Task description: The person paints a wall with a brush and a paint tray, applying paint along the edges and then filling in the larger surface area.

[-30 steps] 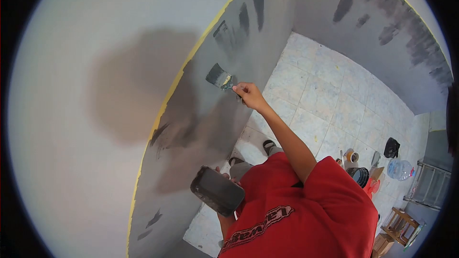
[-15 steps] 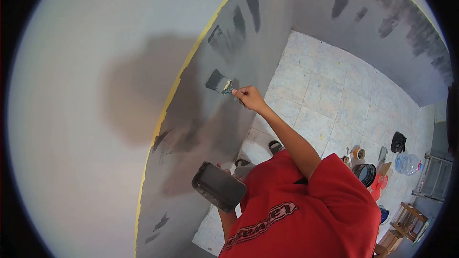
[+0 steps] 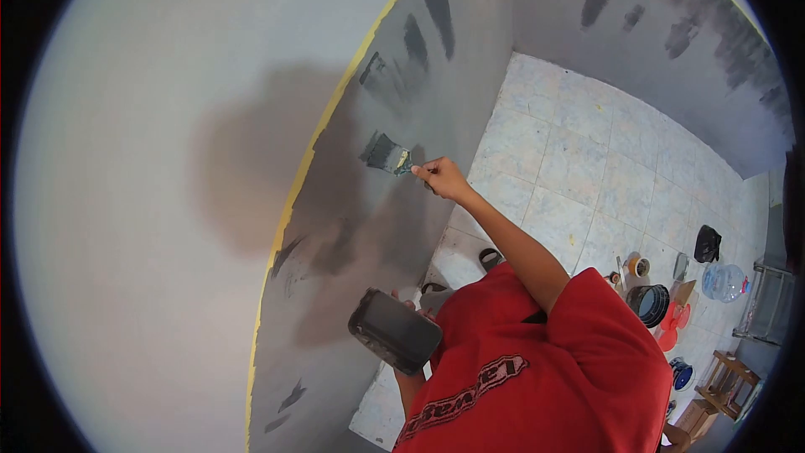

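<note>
My right hand (image 3: 444,179) grips a paintbrush (image 3: 388,155) by its handle. The wide dark bristles lie against the grey wall (image 3: 436,101), over a fresh dark patch of paint. My left hand (image 3: 407,299) holds a dark rectangular paint container (image 3: 394,331) in front of my red shirt; most of that hand is hidden behind the container, with some fingers showing at its edge. Yellow masking tape (image 3: 312,148) runs along the border between the grey part and the white upper wall (image 3: 126,201). Several darker strokes mark the grey surface above and below the brush.
On the tiled floor (image 3: 558,176) to the right are a black bucket (image 3: 648,305), a tape roll (image 3: 639,267), a black bag (image 3: 707,243), a clear plastic bottle (image 3: 723,283) and red lids (image 3: 668,338). A wooden stool (image 3: 728,383) stands farther back. Another grey wall (image 3: 637,75) has dark patches.
The brush has moved slightly away from the tape, and a dark patch shows beside its bristles. The container stays in my left hand. The whole view has shifted a little.
</note>
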A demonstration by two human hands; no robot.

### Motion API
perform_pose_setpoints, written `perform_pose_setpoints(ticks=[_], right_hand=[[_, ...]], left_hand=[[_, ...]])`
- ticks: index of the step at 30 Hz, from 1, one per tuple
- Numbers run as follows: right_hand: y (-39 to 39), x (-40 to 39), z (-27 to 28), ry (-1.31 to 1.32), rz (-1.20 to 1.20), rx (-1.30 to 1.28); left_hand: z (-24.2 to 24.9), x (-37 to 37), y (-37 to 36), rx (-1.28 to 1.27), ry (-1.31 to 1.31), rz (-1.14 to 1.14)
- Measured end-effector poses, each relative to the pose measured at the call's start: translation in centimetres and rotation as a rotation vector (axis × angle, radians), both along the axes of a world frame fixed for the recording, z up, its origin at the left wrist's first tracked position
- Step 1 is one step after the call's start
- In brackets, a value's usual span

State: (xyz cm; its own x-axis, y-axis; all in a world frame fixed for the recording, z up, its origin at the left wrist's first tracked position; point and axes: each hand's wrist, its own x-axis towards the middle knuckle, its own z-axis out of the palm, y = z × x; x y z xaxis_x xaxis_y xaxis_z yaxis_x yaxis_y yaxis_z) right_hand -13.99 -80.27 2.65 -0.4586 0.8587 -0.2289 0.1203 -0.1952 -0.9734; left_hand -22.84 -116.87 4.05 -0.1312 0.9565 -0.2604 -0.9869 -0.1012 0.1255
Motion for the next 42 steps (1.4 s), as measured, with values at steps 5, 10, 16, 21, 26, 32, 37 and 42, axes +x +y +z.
perform_pose_setpoints(ticks=[5, 10, 16, 21, 26, 32, 37, 42], right_hand=[[0.2, 0.3, -0.6, -0.064, 0.037, -0.025], [0.2, 0.2, -2.7, -0.084, 0.017, -0.022], [-0.3, 0.7, -4.2, -0.190, 0.041, -0.046], [-0.3, 1.0, -7.7, -0.270, 0.031, 0.028], [-0.5, 2.2, -11.1, -0.461, 0.021, 0.126], [-0.6, 1.2, -9.0, -0.315, -0.009, 0.132], [0.4, -1.5, -7.5, -0.354, -0.009, 0.370], [0.4, -0.9, -2.7, -0.296, -0.011, 0.314]], left_hand=[[2.5, 2.0, 1.2, 0.001, 0.105, 0.089], [2.2, 2.0, 1.2, -0.028, 0.175, 0.082], [1.6, 2.0, 1.3, -0.020, 0.070, 0.059], [-0.2, 1.5, 0.7, -0.020, 0.176, 0.071], [-1.0, 1.5, -0.4, 0.047, 0.067, 0.107], [-0.6, 2.1, -0.3, 0.106, 0.134, 0.126], [-1.3, 1.3, -0.7, -0.053, 0.250, 0.137], [1.4, 1.9, 0.9, -0.059, 0.273, 0.126]])
